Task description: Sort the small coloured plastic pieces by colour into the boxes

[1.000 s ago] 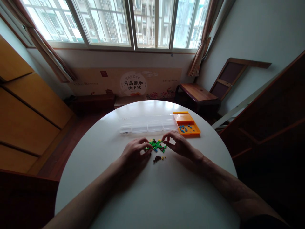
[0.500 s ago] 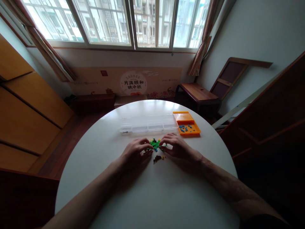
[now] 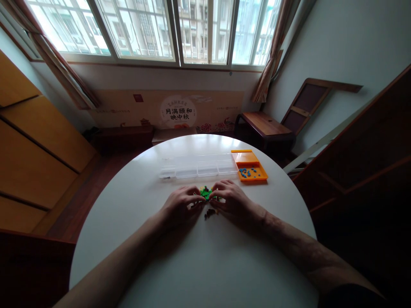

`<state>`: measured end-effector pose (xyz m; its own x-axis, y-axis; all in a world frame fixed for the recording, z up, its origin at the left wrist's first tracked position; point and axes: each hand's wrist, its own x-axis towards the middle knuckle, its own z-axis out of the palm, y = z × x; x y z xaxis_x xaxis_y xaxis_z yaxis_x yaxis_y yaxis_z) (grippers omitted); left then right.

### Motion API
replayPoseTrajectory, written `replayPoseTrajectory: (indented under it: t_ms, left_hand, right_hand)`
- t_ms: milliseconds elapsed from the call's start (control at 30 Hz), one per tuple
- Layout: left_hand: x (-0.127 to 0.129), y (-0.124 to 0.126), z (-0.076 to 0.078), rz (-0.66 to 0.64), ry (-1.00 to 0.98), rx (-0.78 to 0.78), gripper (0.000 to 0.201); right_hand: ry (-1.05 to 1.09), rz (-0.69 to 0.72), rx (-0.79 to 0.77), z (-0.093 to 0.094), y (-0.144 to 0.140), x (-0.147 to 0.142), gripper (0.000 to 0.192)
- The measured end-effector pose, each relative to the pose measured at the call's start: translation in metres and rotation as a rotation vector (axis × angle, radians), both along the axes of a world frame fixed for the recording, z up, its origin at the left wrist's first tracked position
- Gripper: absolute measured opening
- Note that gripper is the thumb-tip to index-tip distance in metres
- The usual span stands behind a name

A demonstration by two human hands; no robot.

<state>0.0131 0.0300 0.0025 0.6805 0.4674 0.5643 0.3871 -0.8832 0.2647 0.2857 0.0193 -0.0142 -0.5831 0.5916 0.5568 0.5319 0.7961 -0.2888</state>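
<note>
White table (image 3: 199, 256), tiny bricks (image 3: 206, 193) (mostly green), heaped

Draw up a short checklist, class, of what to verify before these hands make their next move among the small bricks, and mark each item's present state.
1. Both hands at the brick pile: ok, left hand and right hand flank it.
2. Orange tray open, within view: ok, blue bricks lie inside.
3. Clear compartment box accessible: ok, beyond the pile.
4. Brick pinched in either hand: cannot tell.
5. Dark loose bricks apart from the pile: ok.
</note>
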Motion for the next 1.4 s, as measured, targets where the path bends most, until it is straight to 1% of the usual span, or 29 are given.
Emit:
replayPoseTrajectory:
  t_ms: [100, 200, 367, 500, 600, 667, 767, 900, 967, 1067, 1167, 1267, 1333, 1400]
  left_hand:
    - [-0.001, 0.0, -0.001, -0.003, 0.004, -0.009, 0.013]
    - [-0.002, 0.0, -0.002, 0.005, 0.017, -0.009, 0.013]
    - [-0.002, -0.001, -0.001, 0.009, 0.017, -0.029, 0.012]
    - [-0.003, -0.001, -0.002, 0.011, 0.011, -0.039, 0.013]
    - [-0.004, -0.001, -0.003, 0.015, 0.024, -0.048, 0.013]
    - [-0.004, 0.0, -0.003, 0.014, 0.025, -0.058, 0.013]
    - [-0.005, -0.001, -0.003, 0.018, 0.015, -0.062, 0.013]
    - [-0.005, -0.001, -0.004, 0.028, 0.037, -0.048, 0.013]
    - [-0.006, -0.001, -0.004, 0.024, 0.042, -0.049, 0.011]
    - [-0.007, -0.001, -0.004, 0.022, 0.04, -0.054, 0.011]
    - [-0.007, -0.002, -0.003, 0.013, 0.036, -0.048, 0.011]
    - [-0.006, -0.002, -0.003, 0.0, 0.038, -0.048, 0.01]
    - [-0.005, -0.002, -0.003, 0.003, 0.04, -0.061, 0.01]
    - [-0.004, -0.002, -0.002, 0.011, 0.04, -0.072, 0.01]
  right_hand:
    - [0.008, 0.008, 0.001, 0.0, 0.0, -0.001, 0.003]
    - [0.011, 0.007, -0.01, 0.002, -0.001, -0.001, 0.006]
    - [0.053, 0.019, -0.056, 0.006, -0.005, -0.002, 0.009]
    - [0.051, 0.011, -0.082, 0.004, -0.005, -0.002, 0.008]
    - [0.035, 0.024, -0.065, 0.004, -0.003, -0.001, 0.004]
    - [0.037, 0.017, -0.039, 0.008, -0.002, 0.004, 0.003]
    - [0.101, -0.084, -0.022, 0.02, 0.002, 0.021, 0.004]
    - [0.174, -0.314, 0.001, 0.034, 0.013, 0.058, 0.008]
    - [0.157, -0.426, -0.006, 0.036, 0.02, 0.078, 0.01]
    - [0.113, -0.552, -0.026, 0.031, 0.028, 0.099, 0.013]
    - [0.058, -0.611, -0.065, 0.023, 0.033, 0.11, 0.012]
    - [0.049, -0.635, -0.07, 0.018, 0.035, 0.113, 0.012]
    - [0.088, -0.629, -0.057, 0.018, 0.035, 0.111, 0.013]
    - [0.14, -0.591, -0.044, 0.021, 0.034, 0.105, 0.014]
